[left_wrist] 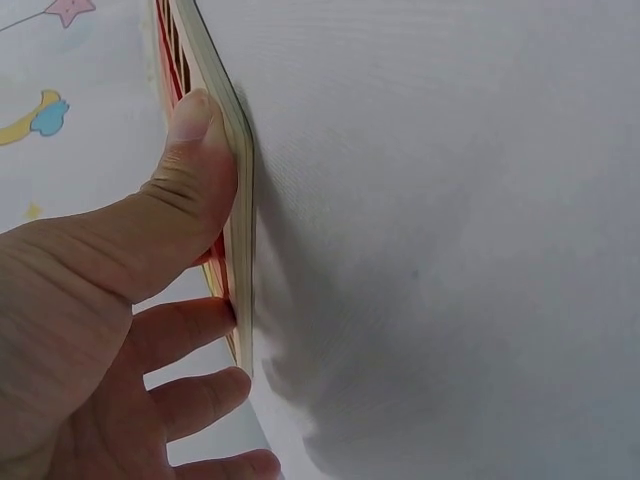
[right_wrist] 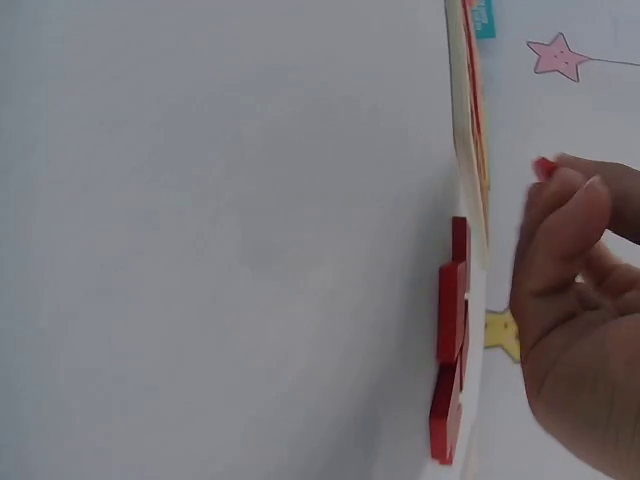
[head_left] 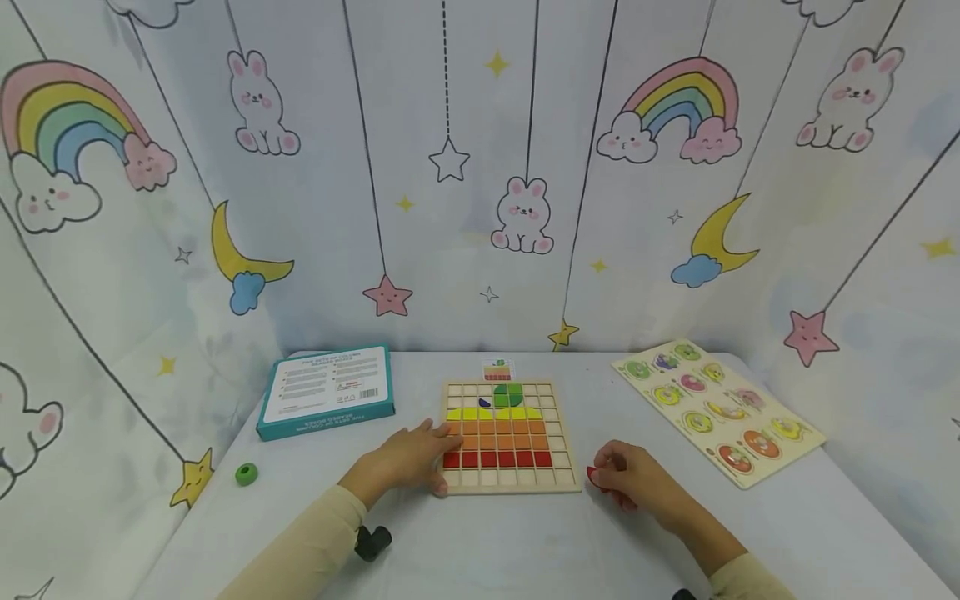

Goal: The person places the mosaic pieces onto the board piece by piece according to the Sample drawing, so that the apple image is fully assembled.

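Observation:
A wooden grid board (head_left: 491, 477) lies on the table with coloured tiles: a red row, orange rows, a yellow row, green pieces (head_left: 508, 395) and a small dark blue piece (head_left: 485, 402). On its left side rests my left hand (head_left: 412, 457), thumb at the near left corner, fingers spread and fairly straight. Just right of the board, my right hand (head_left: 637, 482) pinches a small red tile (right_wrist: 545, 168) between thumb and index finger. Below that hand, several red tiles (right_wrist: 452, 312) lie on the table in the right wrist view; the head view mostly hides them.
Behind the board is a small picture card (head_left: 498, 370). A teal-edged box (head_left: 326, 392) lies back left, a green ring-shaped piece (head_left: 246, 474) nearer. At right is a fruit picture board (head_left: 720, 408). A patterned cloth (head_left: 480, 208) hangs behind the table.

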`<state>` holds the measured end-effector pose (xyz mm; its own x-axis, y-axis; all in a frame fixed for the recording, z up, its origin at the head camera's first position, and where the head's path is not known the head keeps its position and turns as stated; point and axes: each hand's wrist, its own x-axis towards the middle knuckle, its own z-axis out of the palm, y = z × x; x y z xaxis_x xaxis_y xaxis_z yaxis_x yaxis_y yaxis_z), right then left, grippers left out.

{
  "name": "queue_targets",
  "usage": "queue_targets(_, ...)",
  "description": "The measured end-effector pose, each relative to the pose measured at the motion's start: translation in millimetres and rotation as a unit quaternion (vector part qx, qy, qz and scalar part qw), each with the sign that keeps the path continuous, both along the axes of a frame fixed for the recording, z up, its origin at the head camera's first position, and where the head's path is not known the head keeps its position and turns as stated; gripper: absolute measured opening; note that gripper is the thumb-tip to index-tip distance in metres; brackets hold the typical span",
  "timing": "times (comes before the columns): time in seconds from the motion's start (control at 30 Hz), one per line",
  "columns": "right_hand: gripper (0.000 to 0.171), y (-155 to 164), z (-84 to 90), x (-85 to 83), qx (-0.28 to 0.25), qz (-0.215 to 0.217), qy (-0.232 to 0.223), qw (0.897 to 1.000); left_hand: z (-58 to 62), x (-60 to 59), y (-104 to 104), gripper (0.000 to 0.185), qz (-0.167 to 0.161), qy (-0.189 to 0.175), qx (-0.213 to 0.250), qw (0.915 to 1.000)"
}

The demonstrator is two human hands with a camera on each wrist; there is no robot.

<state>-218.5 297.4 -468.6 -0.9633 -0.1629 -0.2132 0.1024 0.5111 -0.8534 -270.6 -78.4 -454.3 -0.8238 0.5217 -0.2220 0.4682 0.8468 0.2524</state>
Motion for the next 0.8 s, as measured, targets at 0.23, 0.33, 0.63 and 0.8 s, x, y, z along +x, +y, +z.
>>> queue_targets(0.23,0.049,-27,13.5,-23.2,-0.14,0.002,-0.028,0.99,0.1,0.2,-1,0.081,0.001,-0.008,-0.002,1.0)
queue_targets(0.33,0.049,-52,15.8,-33.3,-0.161,0.018,-0.033,0.986,0.3,-0.4,-1,0.081,-0.003,-0.007,-0.006,1.0)
queue_targets(0.63,0.02,-150,7.6,-45.9,-0.142,0.044,-0.062,0.987,3.1,-2.3,-3,0.08,-0.017,0.0,-0.007,0.9998)
queue_targets(0.8,0.003,-184,-1.8,-38.8,-0.049,0.069,-0.03,0.996,4.0,-1.1,-4,0.078,-0.02,-0.005,0.005,0.9998)
